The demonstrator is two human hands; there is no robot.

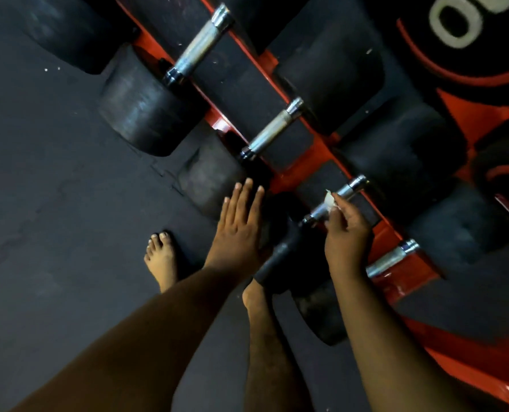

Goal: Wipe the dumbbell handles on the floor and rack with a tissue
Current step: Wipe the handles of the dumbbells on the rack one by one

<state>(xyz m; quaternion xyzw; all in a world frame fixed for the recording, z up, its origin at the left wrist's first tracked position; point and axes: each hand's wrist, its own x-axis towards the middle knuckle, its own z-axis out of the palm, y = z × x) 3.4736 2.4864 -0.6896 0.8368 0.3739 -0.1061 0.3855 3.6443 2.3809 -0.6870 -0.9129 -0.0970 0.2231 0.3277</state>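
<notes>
Left hand [241, 227]: fingers straight and flat, resting on the black end of a dumbbell at the front of the rack [312, 156].
Right hand [347, 233]: pinches a white tissue [330, 200] against the chrome handle [335, 202] of that dumbbell.
Handle axis: runs diagonally, from lower left up to upper right, directly ahead of the right fingertips.
Nearer hand: right, already touching; a wipe would likely slide along this diagonal.
Other handles: two up-left, one [393, 258] lower right.

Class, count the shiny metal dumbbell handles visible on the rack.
4: one at the top, one mid-rack, one being wiped with the tissue by the right hand, one lowest. Others may be hidden.
</notes>
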